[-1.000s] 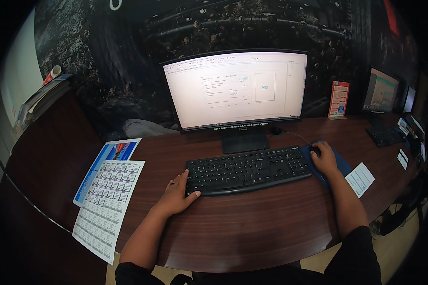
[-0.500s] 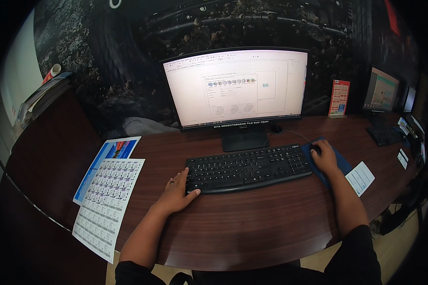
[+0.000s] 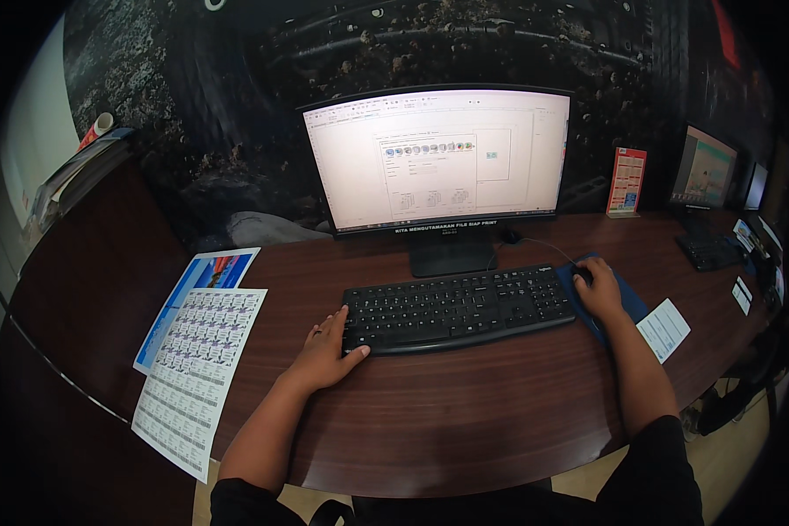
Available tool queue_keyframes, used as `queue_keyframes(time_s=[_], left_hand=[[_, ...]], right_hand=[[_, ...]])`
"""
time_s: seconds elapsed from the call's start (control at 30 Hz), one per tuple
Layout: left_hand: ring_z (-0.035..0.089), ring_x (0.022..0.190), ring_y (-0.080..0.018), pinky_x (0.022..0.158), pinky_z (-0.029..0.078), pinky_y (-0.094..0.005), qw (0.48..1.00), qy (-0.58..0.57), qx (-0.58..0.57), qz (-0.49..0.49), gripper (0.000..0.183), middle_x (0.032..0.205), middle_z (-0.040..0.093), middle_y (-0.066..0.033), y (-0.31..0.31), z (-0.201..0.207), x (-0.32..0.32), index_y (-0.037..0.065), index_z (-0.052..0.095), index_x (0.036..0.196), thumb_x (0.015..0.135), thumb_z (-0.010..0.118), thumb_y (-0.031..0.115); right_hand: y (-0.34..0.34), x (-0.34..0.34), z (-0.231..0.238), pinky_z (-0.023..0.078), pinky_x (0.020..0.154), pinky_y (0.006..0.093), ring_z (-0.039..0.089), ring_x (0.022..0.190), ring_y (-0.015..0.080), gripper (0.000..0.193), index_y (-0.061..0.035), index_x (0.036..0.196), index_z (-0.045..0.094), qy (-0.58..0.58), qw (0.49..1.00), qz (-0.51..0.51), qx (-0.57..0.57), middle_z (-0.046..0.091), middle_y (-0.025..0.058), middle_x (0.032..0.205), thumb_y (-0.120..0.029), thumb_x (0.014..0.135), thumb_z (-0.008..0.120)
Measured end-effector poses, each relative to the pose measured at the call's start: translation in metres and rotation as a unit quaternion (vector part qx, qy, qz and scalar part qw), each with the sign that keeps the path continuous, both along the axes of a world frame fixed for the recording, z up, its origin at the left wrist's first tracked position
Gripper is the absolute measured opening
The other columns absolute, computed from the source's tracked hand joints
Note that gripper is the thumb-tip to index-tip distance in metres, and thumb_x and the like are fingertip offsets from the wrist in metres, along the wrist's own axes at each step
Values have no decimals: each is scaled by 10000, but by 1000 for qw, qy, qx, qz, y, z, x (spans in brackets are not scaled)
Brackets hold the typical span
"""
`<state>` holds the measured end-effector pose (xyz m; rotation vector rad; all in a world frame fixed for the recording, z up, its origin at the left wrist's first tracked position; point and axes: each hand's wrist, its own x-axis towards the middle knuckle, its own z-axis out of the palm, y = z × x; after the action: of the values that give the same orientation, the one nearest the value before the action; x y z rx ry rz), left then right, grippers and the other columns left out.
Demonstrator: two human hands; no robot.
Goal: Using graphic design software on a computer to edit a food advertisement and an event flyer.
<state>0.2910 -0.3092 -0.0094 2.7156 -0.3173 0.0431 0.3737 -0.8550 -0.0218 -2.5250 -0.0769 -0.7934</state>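
Observation:
My left hand [image 3: 324, 355] rests at the left end of a black keyboard [image 3: 465, 307]. Its fingers lie spread along the keyboard's edge, with the thumb by the lower left corner. Over a black mouse [image 3: 580, 275] curls my right hand [image 3: 601, 289], and the mouse sits on a dark blue mouse pad [image 3: 627, 298]. Most of the mouse is hidden under my fingers. Behind the keyboard stands a monitor [image 3: 434, 167] with a bright design window and a settings dialog that has a row of coloured icons.
Left on the brown desk [image 3: 394, 412], a sheet of small printed labels [image 3: 200, 377] overlaps a blue print [image 3: 171, 320]. A white card [image 3: 664, 330] lies right of the mouse pad. Farther right are a red desk calendar [image 3: 626, 180], a second monitor [image 3: 703, 167] and another keyboard [image 3: 708, 252].

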Motion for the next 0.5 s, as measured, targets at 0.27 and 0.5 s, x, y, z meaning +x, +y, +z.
queue_keyframes(time_s=[0.27,0.5], left_hand=[[353,1499,-468,1260,211,-512,1000,-5,-5,-2,918,1573,389,-347,0,1,0,-58,202,1607,981,656,436],[340,1507,-464,1266,206,-496,1000,6,3,9,917,1582,379,-344,-2,4,-2,-62,209,1607,981,654,440]], right_hand=[[0,-1,1,505,985,441,640,1122,370,286,-54,1134,701,-2,1000,8,0,673,140,1175,-143,863,720],[0,1,-1,506,982,442,640,1121,369,285,-60,1134,699,-4,1000,4,-6,671,143,1176,-140,862,720]])
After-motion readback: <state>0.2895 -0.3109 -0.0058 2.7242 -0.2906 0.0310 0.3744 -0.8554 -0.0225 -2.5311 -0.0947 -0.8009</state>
